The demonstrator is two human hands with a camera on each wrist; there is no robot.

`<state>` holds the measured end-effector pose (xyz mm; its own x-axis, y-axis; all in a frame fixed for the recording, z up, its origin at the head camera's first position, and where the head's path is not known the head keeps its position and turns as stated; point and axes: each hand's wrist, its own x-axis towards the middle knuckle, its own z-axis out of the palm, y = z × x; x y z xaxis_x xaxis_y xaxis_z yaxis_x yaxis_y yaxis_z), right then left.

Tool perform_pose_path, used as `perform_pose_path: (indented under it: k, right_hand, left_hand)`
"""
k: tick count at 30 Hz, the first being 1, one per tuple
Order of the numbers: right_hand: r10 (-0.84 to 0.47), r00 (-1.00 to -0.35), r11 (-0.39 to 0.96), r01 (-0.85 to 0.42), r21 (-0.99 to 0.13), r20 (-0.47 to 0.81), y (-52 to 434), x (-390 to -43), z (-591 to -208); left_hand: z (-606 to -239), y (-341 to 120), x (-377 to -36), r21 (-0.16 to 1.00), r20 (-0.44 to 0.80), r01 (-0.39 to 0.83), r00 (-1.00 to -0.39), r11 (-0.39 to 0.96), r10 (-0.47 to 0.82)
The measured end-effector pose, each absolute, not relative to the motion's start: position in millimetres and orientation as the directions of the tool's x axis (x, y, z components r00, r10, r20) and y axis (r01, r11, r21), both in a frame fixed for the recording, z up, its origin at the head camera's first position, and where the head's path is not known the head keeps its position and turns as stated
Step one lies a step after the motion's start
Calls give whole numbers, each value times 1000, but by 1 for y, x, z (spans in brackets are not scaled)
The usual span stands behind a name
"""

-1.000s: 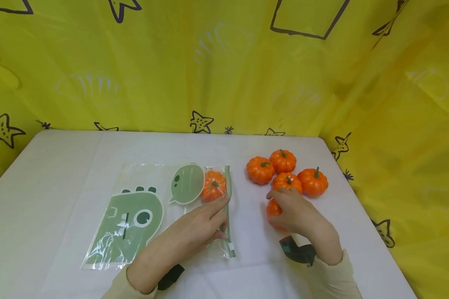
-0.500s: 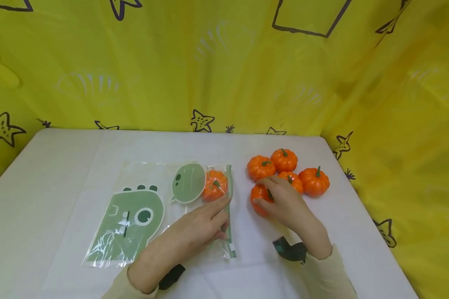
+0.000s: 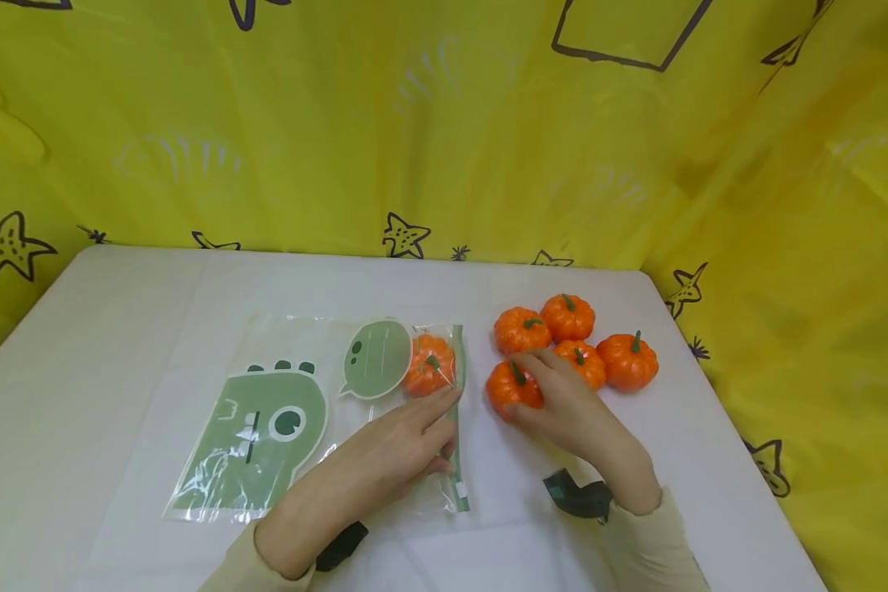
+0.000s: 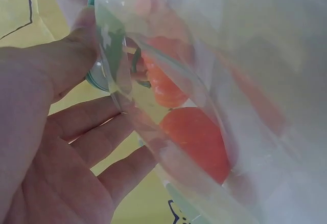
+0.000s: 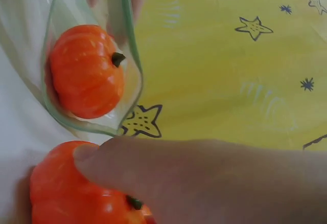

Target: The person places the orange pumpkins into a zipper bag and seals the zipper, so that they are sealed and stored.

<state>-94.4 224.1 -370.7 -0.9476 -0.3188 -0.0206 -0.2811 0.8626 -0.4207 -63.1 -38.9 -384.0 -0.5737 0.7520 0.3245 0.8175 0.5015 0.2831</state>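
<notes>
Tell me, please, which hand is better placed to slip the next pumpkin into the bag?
Right: the right hand already grips a pumpkin beside the bag, whose mouth the left hand holds open.

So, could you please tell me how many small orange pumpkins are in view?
6: one inside the clear bag, one gripped by the right hand, and four clustered behind it.
</notes>
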Motion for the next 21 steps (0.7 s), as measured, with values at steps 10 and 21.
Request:
perform_pose_path:
  k: [10, 21]
  right_hand:
    - [-315, -949, 848, -279, -451, -4, 215, -95, -373]
    - [-278, -960, 798, -243, -551, 21, 204, -98, -376]
  left_hand:
    - [-383, -38, -63, 275, 346, 829, -557, 486, 755]
    - [-380, -37, -62, 286, 306, 818, -572, 499, 761]
